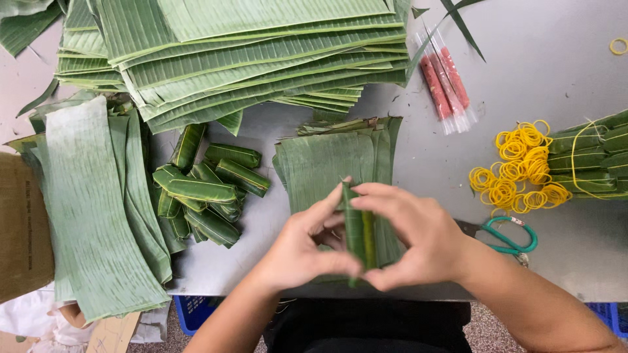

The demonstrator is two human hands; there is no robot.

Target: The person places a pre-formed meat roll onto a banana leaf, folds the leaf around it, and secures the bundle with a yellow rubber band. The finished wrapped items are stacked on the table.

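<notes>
I see both hands at table edge, left hand (302,252) and right hand (415,238) pinching one leaf roll (360,235) upright between fingertips, over leaf stack (320,163), wrapped rolls (206,193) left, scissors (507,235) and rubber bands (520,167) right

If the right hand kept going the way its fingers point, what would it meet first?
Past the leaf roll it holds, the right hand would likely meet the left hand directly opposite, though depth is unclear.
</notes>
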